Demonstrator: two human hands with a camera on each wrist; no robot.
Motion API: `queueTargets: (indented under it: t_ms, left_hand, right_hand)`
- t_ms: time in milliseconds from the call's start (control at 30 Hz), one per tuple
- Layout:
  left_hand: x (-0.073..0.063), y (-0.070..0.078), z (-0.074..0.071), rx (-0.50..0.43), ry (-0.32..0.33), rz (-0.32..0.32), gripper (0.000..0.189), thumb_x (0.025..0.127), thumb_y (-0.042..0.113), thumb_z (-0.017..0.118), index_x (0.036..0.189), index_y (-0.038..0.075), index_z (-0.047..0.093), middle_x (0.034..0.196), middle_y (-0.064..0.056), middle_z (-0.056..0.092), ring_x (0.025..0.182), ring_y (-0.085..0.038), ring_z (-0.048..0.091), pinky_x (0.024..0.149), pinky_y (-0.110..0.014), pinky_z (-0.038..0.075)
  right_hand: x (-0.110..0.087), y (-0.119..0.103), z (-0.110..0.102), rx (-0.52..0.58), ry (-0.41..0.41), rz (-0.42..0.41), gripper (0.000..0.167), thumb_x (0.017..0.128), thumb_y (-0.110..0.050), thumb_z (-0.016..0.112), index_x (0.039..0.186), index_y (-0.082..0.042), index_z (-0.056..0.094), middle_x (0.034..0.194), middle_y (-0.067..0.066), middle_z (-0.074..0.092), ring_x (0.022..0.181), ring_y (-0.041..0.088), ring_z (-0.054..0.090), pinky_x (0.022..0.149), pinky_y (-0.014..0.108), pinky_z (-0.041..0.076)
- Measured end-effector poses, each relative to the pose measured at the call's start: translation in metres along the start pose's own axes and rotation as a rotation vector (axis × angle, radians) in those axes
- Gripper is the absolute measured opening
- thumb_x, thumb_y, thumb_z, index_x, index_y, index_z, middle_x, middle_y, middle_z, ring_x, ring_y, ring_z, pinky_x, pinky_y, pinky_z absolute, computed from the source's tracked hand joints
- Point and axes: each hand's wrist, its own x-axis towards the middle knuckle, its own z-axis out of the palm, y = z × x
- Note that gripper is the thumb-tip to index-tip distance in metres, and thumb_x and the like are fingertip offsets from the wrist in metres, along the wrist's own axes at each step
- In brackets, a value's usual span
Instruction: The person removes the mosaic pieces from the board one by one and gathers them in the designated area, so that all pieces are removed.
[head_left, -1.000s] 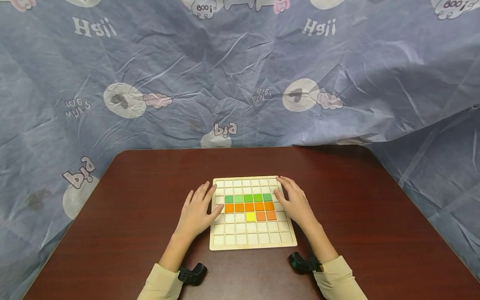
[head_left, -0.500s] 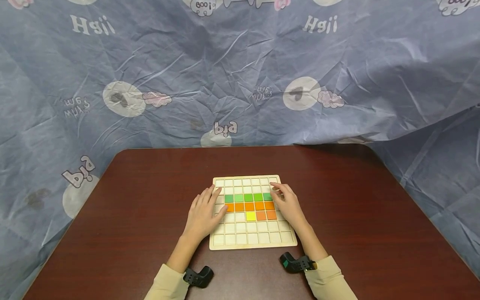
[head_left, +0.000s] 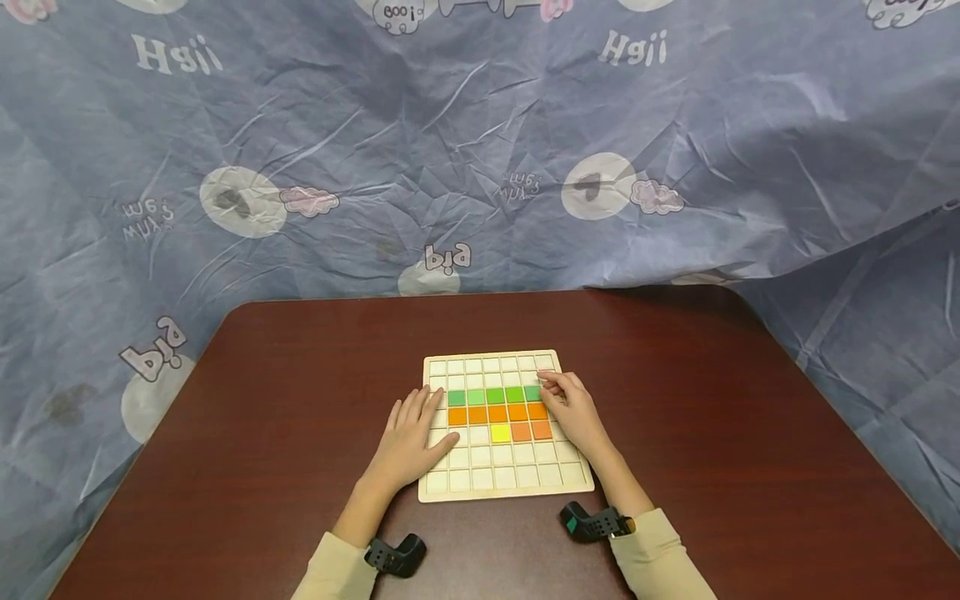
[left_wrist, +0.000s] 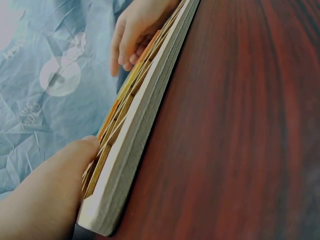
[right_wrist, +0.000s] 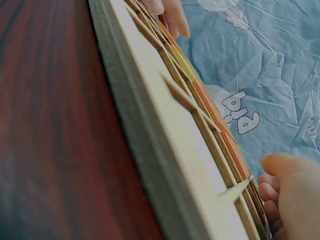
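A pale wooden grid board (head_left: 506, 481) lies on the table with green tiles (head_left: 496, 396), orange tiles (head_left: 497, 414) and a yellow tile (head_left: 500, 433) in its cells. My left hand (head_left: 407, 446) rests with spread fingers over the board's left edge, the thumb on the cells. At the upper right of the board, my right hand (head_left: 572, 412) has its fingers curled, tips close together. A thin pink tile edge (head_left: 544, 372) shows at those fingertips, the rest hidden by them. The right wrist view has the right thumb (right_wrist: 287, 167) extended above the curled fingers.
The dark red-brown table (head_left: 300, 400) surrounds the board. A wrinkled blue printed cloth (head_left: 450, 142) hangs behind the table's far edge. Black camera mounts sit on both wrists, the left mount (head_left: 396, 556) and the right mount (head_left: 592, 522) near the board's front edge.
My right hand has come inward over the board's right side and its fingers have curled together. A pink edge now shows there. My left hand has slid down the left edge.
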Motion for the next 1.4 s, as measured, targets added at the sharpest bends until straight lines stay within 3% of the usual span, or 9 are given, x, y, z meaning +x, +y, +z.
queueTargets:
  t_ms: [233,500,733,1033,1400]
  left_hand:
    - [-0.0034,0.0006,0.0010,0.013,-0.059,-0.005,0.074,0.086,0.058,0.044,0.145,0.018,0.026,0.152,-0.010,0.017,0.141,-0.028,0.015,0.114,-0.049,0.007]
    - [-0.0046,-0.0010,0.0032,0.000,-0.011,0.032,0.072,0.087,0.059,0.041,0.143,0.015,0.030,0.151,-0.014,0.020,0.139,-0.030,0.019,0.113,-0.050,0.006]
    - [0.0011,-0.0008,0.0002,0.021,-0.075,-0.004,0.073,0.087,0.057,0.043,0.145,0.018,0.025,0.153,-0.010,0.014,0.141,-0.027,0.014,0.114,-0.049,0.004]
    - [0.0028,0.0005,-0.0023,0.007,-0.069,-0.003,0.072,0.087,0.056,0.044,0.145,0.017,0.026,0.153,-0.010,0.016,0.141,-0.027,0.014,0.113,-0.050,0.004]
    - [-0.0002,0.0007,-0.0033,0.006,-0.087,-0.015,0.072,0.087,0.057,0.043,0.145,0.018,0.026,0.153,-0.010,0.016,0.141,-0.027,0.015,0.113,-0.050,0.004]
  right_hand:
    - [-0.0037,0.0020,0.0013,-0.028,-0.008,0.000,0.030,0.089,-0.016,0.057,0.118,-0.010,0.060,0.098,0.005,0.054,0.089,0.014,0.051,0.076,0.021,0.043]
    - [-0.0024,0.0007,0.0023,-0.091,-0.028,-0.027,0.032,0.089,-0.015,0.058,0.119,-0.008,0.060,0.099,0.007,0.053,0.089,0.016,0.050,0.079,0.030,0.043]
    - [0.0009,0.0007,0.0011,-0.147,-0.066,-0.036,0.026,0.089,-0.018,0.058,0.114,-0.010,0.063,0.102,0.006,0.051,0.091,0.017,0.047,0.080,0.033,0.042]
    - [0.0008,0.0009,0.0014,-0.141,-0.013,-0.139,0.025,0.088,-0.018,0.058,0.109,-0.005,0.064,0.094,0.006,0.050,0.085,0.017,0.046,0.074,0.028,0.039]
    - [0.0004,0.0001,0.0035,-0.169,-0.066,-0.031,0.025,0.089,-0.019,0.058,0.111,-0.010,0.063,0.101,0.006,0.052,0.093,0.019,0.046,0.082,0.035,0.040]
